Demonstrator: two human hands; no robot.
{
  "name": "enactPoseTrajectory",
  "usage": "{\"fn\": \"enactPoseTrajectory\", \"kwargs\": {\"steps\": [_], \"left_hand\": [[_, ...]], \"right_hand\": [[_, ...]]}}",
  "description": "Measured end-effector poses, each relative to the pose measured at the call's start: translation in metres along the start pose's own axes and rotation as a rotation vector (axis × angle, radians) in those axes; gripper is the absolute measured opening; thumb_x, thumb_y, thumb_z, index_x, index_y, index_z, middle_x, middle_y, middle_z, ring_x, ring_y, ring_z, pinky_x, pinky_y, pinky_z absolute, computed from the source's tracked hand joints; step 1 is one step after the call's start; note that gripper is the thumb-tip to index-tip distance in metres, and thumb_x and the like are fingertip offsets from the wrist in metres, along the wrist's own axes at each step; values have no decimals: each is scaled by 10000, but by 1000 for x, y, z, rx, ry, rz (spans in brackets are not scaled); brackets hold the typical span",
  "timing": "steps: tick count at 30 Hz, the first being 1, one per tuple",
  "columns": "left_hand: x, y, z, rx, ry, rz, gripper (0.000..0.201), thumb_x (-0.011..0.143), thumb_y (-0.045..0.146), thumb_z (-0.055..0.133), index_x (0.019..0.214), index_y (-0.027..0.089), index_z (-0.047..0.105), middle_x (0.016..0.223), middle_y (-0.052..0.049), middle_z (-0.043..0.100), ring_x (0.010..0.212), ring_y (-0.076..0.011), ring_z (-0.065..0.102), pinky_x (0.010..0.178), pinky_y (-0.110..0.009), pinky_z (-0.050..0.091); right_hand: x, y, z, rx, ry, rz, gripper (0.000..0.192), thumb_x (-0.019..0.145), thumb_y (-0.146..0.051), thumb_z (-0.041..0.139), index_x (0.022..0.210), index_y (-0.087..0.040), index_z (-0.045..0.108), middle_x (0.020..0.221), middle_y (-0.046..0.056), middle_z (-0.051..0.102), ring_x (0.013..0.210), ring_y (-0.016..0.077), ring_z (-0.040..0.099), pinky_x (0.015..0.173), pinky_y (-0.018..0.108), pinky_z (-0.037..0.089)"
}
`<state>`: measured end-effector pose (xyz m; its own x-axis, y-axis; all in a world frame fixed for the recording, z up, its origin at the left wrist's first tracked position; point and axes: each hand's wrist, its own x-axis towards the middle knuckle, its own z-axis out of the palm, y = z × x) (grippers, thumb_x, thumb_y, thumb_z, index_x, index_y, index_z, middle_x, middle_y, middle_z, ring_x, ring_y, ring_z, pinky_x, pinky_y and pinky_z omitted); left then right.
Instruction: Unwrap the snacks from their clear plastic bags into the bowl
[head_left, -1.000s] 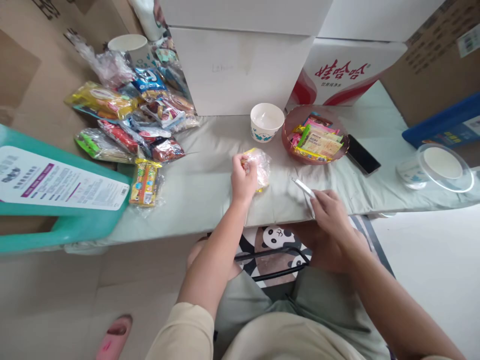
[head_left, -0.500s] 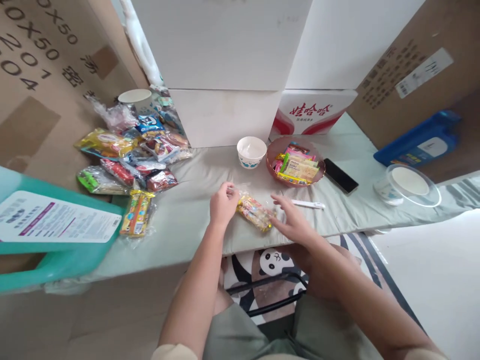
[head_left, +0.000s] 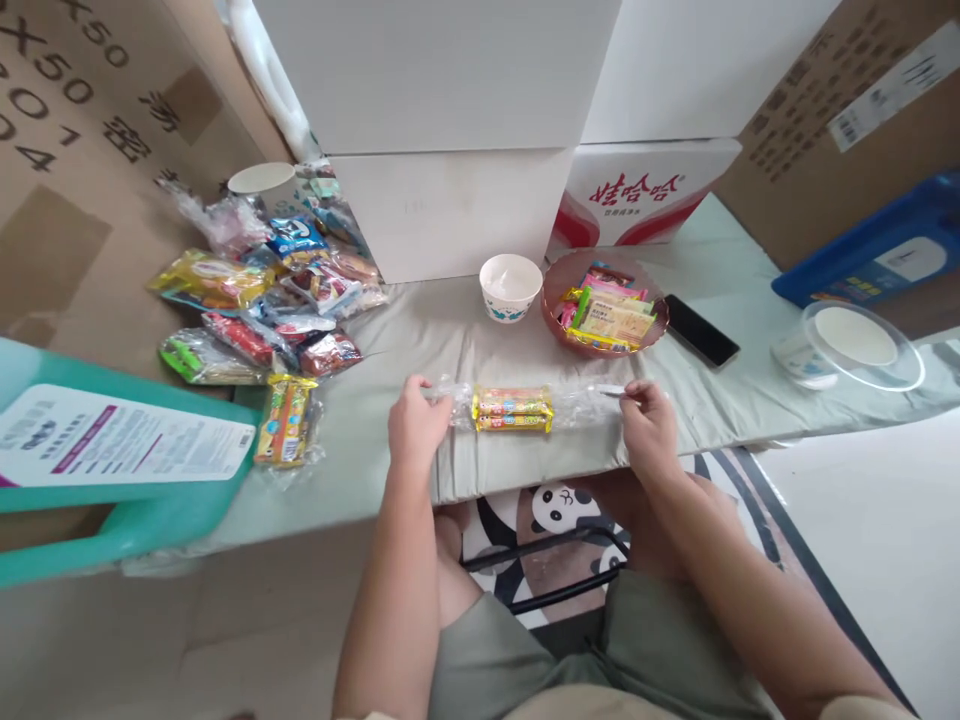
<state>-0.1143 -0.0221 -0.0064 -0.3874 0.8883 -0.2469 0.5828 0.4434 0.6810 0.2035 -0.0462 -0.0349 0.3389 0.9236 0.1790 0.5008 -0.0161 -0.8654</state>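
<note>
I've got my left hand (head_left: 415, 428) and right hand (head_left: 646, 428) each pinching an end of the clear snack bag (head_left: 514, 408), stretched flat mid-frame on the table (head_left: 450, 330). White cup (head_left: 510, 286) and snack bowl (head_left: 604, 314) sit just above it (snack pile (head_left: 262, 290) upper left).

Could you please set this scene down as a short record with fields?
left hand: grips the left end of the clear bag
right hand: grips the bag's right end
bag: stretched flat on the table, yellow snack sticks inside
behind: paper cup, pink bowl of sweets, phone
left side: snack pile
</note>
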Motion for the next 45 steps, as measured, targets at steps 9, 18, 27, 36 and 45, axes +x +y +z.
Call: {"fn": "enactPoseTrajectory", "kwargs": {"steps": [9,18,27,36,45], "left_hand": [[6,16,13,-60,-86,592,138,870,280,586,882,213,706,1098,-88,737,1053,-233,686,969,-357,509],[34,24,11,-111,124,182,140,782,243,693,916,203,686,844,-50,704,830,-228,680,866,-357,512],[-8,14,9,45,-109,751,299,725,324,810,995,219,736,1317,-96,621,1340,-331,499,1170,-512,369],[-43,6,-11,168,-284,736,84,805,244,660,731,232,624,753,-15,685,695,-188,604,732,-330,464],[-38,5,-20,130,-22,312,190,839,436,653,836,246,661,553,6,548,591,-212,555,649,-315,391]], "right_hand": [[-25,-40,5,-277,-407,-660,110,834,-232,592,911,-277,656,866,79,668,869,273,631,880,488,498],[16,-48,34,-434,-642,-671,445,905,-245,529,1343,-197,592,1404,159,617,1233,310,611,986,451,490],[24,-55,15,-607,-692,-825,179,943,-218,518,814,-214,641,752,48,655,794,207,564,810,365,336],[-8,-66,-15,-785,-1027,-934,174,960,-313,567,875,-226,691,757,43,702,709,201,586,791,368,377],[19,-94,69,-743,-991,-912,757,770,-303,766,1470,-256,482,1414,116,597,1214,325,581,982,415,441]]}}
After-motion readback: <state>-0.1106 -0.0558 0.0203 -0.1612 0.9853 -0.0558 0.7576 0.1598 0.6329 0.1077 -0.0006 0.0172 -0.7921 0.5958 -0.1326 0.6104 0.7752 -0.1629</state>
